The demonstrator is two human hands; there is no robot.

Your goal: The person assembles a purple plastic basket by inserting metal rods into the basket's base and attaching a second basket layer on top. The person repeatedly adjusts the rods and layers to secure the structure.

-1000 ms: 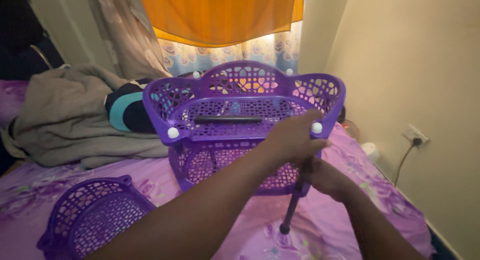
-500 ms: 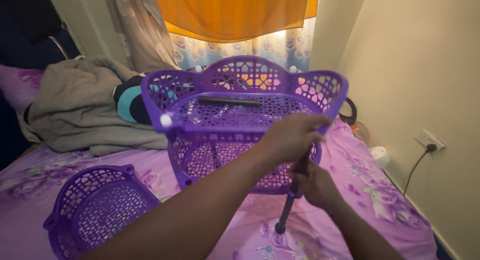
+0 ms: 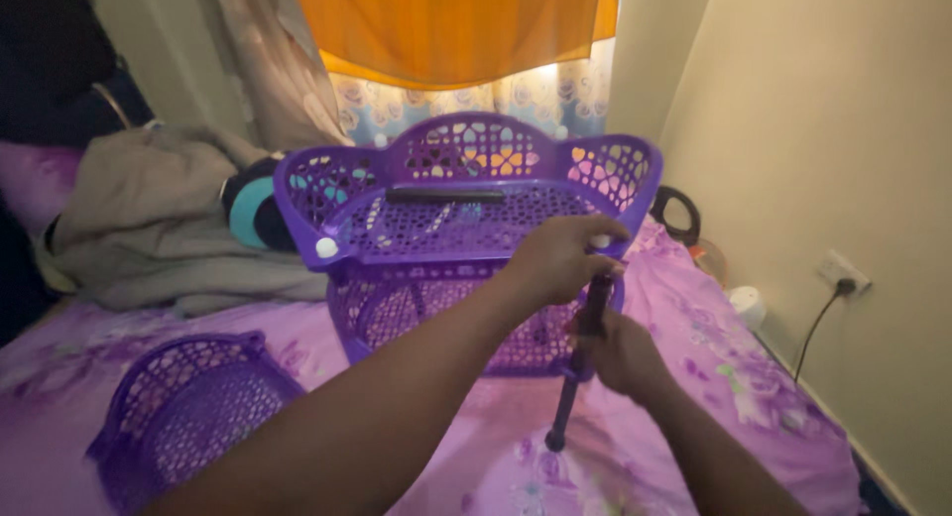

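Purple lattice rack (image 3: 466,214) gripped at its corner by left hand (image 3: 560,258); right hand (image 3: 620,352) clasps dark pole (image 3: 575,372) beneath.

Dim room, backlit from the window

Daylight glows through the orange curtain (image 3: 446,30) above the rack (image 3: 466,229); forearms nearest the camera sit dark, and the whole frame is motion-soft.

Left arm: your forearm is bare right up to the bottom of the view, with no sleeve on it.
Right arm: bare too, no cuff or sleeve showing.
Left hand (image 3: 563,260): you wear no glove, ring or watch that shows.
Right hand (image 3: 620,352): ungloved; your wrist is plain, no band or strap.
Fingers (image 3: 595,229): bare, nails too blurred to tell.
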